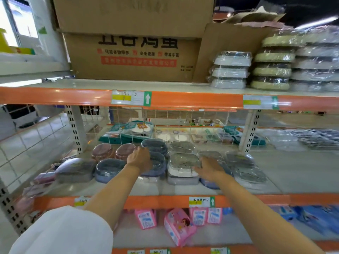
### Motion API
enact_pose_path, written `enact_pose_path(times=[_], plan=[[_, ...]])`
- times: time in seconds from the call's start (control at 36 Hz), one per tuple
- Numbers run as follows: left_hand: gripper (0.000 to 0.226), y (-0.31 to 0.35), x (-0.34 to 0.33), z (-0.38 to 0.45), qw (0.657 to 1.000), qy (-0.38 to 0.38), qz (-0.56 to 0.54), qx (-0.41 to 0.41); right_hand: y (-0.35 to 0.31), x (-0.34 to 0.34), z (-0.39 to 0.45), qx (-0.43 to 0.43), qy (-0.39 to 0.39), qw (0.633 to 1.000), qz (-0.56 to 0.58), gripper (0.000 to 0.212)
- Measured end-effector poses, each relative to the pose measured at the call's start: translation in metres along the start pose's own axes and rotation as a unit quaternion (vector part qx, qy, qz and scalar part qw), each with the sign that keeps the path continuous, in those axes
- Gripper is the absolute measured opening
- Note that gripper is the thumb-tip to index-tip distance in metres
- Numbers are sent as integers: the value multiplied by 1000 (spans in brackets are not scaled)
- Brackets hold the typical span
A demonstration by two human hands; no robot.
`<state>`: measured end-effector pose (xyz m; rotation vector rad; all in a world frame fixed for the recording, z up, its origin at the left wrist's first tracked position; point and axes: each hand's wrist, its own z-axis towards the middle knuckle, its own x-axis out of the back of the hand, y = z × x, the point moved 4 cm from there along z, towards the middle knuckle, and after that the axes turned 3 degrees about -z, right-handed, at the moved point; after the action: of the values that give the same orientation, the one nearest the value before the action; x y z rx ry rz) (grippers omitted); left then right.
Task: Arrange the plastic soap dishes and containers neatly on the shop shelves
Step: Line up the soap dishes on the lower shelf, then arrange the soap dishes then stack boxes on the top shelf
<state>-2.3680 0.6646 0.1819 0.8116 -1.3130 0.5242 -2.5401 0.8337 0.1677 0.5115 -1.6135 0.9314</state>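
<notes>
The soap dishes (154, 158), each wrapped in clear film, sit on the middle shelf (275, 199) in rough rows: 2 pink ones at the back left, blue-grey ones in the centre, and clear-lidded white and grey ones to the right. The left hand (140, 158) rests on the stacked blue dishes, fingers spread and relaxed, gripping nothing that can be seen. The right hand (209, 168) lies flat, fingers straight, touching the edge of a clear-lidded dish (182, 162). The job looks partly done: the back rows stand fairly straight, but the front dishes sit at odd angles, some overlap, and a grey one (75, 170) at the left lies skewed. On the top shelf, further wrapped stacks (271, 63) are already piled neatly beside a carton (132, 57). The carton bears large Chinese characters, with smaller red-marked lines and a red band beneath, too blurred to read with confidence. Price tags (131, 97) with yellow strips and green up arrows line the orange shelf edges; their handwriting is illegible. Pink packets (178, 226) lie on the shelf below.
</notes>
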Motion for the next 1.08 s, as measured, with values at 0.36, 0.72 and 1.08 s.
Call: enact_pose_path(times=[0.36,0.72,1.08], plan=[[25,95,28,-79,994,-61,55,-67,17,65,-85,128,-50,988,-72,33],[28,212,125,-141,984,34,102,-144,38,185,-153,193,58,973,-109,39],[35,268,201,-116,971,137,101,-166,67,269,-139,193,141,966,-96,40]])
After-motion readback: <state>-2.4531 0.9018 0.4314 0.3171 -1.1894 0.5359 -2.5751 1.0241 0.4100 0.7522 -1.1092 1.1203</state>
